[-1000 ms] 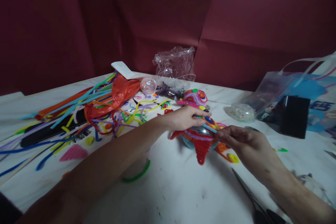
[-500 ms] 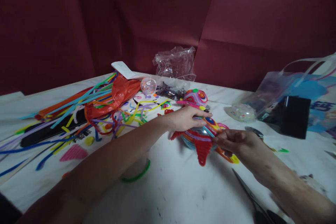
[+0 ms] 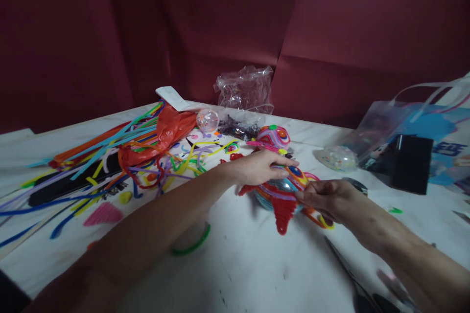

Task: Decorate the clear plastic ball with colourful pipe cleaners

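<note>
A clear ball wrapped in coloured pipe cleaners lies on the table, with a red pointed fin at its near side and an orange and yellow piece on its right. Across its top lies my left hand, index finger stretched out, the other fingers bent down against it, holding it in place. At the ball's right side my right hand is closed in a pinch, at the end of a light blue pipe cleaner that runs over the surface. My fingers hide part of the ball.
Several loose pipe cleaners and a red plastic bag spread over the left. Behind my hands are a striped round piece and a clear bag. Scissors lie at the front right, a black box beyond them.
My right hand has shifted slightly along the ball's right side, and its forearm sits a little lower. My left hand stays on the ball, almost unmoved.
</note>
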Motion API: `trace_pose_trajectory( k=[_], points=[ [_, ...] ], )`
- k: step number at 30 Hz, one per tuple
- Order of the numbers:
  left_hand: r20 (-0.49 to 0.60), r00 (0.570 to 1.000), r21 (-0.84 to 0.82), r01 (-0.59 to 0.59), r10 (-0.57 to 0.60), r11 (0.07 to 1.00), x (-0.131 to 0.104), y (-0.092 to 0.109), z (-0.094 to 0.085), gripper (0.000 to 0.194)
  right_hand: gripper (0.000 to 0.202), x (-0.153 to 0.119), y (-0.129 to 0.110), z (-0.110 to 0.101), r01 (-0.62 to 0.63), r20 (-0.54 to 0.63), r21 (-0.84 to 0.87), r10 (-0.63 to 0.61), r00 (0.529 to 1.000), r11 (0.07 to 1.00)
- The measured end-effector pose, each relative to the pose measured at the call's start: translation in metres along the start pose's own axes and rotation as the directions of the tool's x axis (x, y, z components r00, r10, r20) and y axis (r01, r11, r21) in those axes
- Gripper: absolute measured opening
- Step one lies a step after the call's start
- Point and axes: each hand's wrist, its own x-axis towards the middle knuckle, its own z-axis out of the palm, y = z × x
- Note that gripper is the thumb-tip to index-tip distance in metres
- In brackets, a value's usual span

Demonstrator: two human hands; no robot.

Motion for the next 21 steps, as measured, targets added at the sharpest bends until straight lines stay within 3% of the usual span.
trace_pose_trajectory(
  k=[6, 21],
  points=[
    [0.006, 1.000, 0.002, -0.005, 0.005, 1.000, -0.0004, 0.0007, 0.0004, 0.041, 0.036, 0.0013, 0.0014, -0.0056, -0.007, 0.085, 0.028, 0.005, 0.996, 1.000],
    [0.036, 0.999, -0.018, 0.022, -0.021, 1.000, -0.0037, 0.0040, -0.0023, 0.045, 0.034, 0.0025, 0.0008, -0.0040, -0.011, 0.055, 0.036, 0.009, 0.998, 0.999]
  ],
)
